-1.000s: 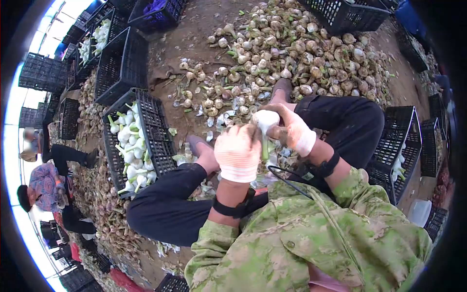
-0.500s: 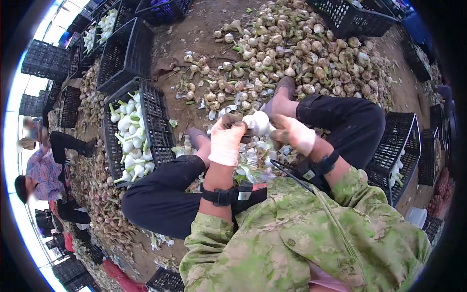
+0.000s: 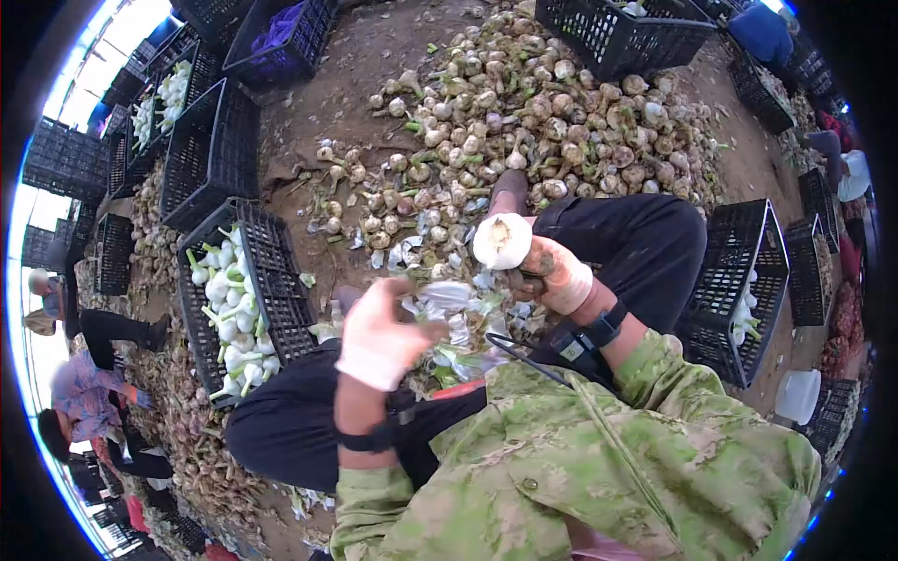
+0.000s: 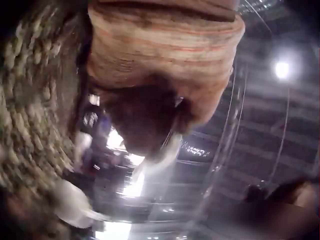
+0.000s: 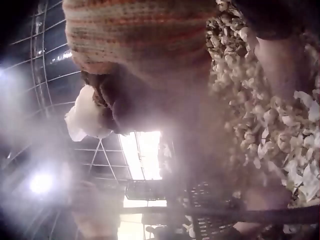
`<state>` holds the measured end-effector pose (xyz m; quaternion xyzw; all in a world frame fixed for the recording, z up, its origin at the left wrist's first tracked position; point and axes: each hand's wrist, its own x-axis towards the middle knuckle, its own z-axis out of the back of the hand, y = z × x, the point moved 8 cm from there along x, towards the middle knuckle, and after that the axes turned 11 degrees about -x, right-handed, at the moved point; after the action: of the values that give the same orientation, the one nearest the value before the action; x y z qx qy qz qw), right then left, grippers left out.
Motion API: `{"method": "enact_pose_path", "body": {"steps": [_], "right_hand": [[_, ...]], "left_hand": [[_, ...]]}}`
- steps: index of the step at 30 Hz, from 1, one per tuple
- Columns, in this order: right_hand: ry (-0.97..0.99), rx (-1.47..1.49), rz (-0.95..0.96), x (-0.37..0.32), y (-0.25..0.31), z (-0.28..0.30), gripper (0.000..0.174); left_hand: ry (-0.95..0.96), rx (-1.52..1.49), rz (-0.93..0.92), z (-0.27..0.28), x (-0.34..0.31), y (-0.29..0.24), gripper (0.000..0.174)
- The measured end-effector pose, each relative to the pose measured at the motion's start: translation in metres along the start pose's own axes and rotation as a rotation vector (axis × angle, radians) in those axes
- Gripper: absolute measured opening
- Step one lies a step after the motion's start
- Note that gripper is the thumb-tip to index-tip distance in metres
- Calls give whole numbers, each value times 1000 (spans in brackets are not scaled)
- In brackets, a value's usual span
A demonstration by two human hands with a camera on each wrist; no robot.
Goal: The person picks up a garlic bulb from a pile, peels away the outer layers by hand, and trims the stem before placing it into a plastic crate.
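My gloved right hand grips a white garlic bulb, its tan root end turned up in the head view. The right wrist view shows the same garlic bulb at the dirt-darkened fingertips. Apart from it, to the left, my gloved left hand has its thumb and fingers spread. A blurred white strip of garlic skin lies just beyond those fingers in the head view. Blur covers much of the left wrist view, where a whitish streak trails below the dark fingertips of the left hand.
Unpeeled garlic is heaped on the dirt floor ahead. A black crate of cleaned white garlic stands at left; another crate is beside the right knee. Peeled skins litter the ground between the legs. People work at far left.
The left hand has come off the garlic bulb and moved left, its fingers spreading. The right hand now holds the bulb alone, its root end turned up. The head view has shifted slightly.
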<state>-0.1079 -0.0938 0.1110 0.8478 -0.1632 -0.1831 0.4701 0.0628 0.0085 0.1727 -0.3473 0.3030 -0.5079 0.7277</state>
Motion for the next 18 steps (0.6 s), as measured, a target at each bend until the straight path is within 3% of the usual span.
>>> {"method": "enact_pose_path", "body": {"steps": [1, 3, 5, 7, 8, 9, 10, 11, 12, 13, 14, 15, 17, 18], "right_hand": [[-29, -37, -116, 0, -8, 3, 55], [-88, -69, -140, -2, -16, 2, 65], [-14, -96, -64, -5, -11, -12, 61], [60, -258, -6, -9, -12, -14, 59], [30, -251, -69, -13, -9, -16, 58], [-12, -258, -113, -15, 0, -19, 56], [-47, -180, -165, -16, -7, -11, 48], [-83, -104, -208, -14, -20, 8, 40], [-125, 71, -147, -17, -27, 28, 31], [-145, 260, -96, -14, -33, 49, 22], [-366, 245, -253, -4, -45, 91, 14], [-585, 239, -420, 0, -45, 124, 7], [-549, 512, 62, 5, 43, 151, 27], [-704, 538, 157, 7, 101, 153, 31]], "left_hand": [[-110, 143, -22, -17, -5, -12, 68], [-228, -314, -97, -28, -9, -38, 67], [-412, -78, -438, -29, -9, -69, 50], [-347, -319, -354, -36, 3, -49, 37], [-368, -993, -51, -46, 9, 8, 20], [-91, -1941, 133, -61, 14, 9, 15], [-175, -1868, 186, -45, 17, 11, 16], [-134, -1869, -29, -30, 24, -3, 16], [-264, -1772, 44, -20, 25, 8, 15], [-466, -1644, 286, -23, 19, 36, 10], [-407, -1431, 264, -24, 19, 34, 6], [-446, -1522, 348, -37, 13, 44, 15], [-334, -1403, 338, -65, 14, 76, 13], [-349, -1401, 408, -75, 12, 86, 12]]}}
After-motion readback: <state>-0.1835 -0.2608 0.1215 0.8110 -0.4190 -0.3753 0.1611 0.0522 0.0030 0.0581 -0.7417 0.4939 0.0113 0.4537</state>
